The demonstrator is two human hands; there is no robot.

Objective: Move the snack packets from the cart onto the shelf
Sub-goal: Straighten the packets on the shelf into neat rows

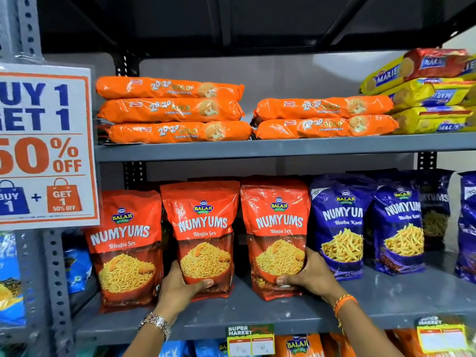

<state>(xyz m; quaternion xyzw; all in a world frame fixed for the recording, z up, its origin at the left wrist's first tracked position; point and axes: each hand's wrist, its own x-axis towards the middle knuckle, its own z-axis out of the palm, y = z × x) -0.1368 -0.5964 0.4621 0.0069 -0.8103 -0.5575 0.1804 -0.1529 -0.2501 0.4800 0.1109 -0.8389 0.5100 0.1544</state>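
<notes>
Head view, facing a grey steel shelf [257,310] in the lower half of the frame. Three red Numyums Bhujia Sev packets stand upright in a row on it. Left hand [180,286], lower centre, grips the middle Bhujia Sev packet [203,235] at its bottom left corner: thumb across the front, remaining fingers behind and out of sight. Metal watch [155,323] on that wrist. Right hand [309,275] grips the right Bhujia Sev packet [277,238] at its bottom right corner, thumb on the front, fingers wrapped around the side edge; orange thread band [343,302] on the wrist. Both held packets have their bases on or just at the shelf surface; contact can't be confirmed. The left Bhujia Sev packet [126,248] stands free, just beside the middle one, tilted slightly. To the right of centre, blue Numyums Bhatha Kani packets [342,225] stand on the same shelf, nearest one touching the right hand's packet. Upper shelf [257,148]: two stacks of orange 20-20 Gold cashew cookie packs [170,109], three high on the left, two high beside it; yellow and red Marie biscuit packs [427,91] stacked at upper right. A "Buy 1 Get 1 50% off" sign [46,145] hangs on the upright at the left edge. Supermarket price tags [249,340] clip to the shelf's front lip at the bottom. Cart not in view.
</notes>
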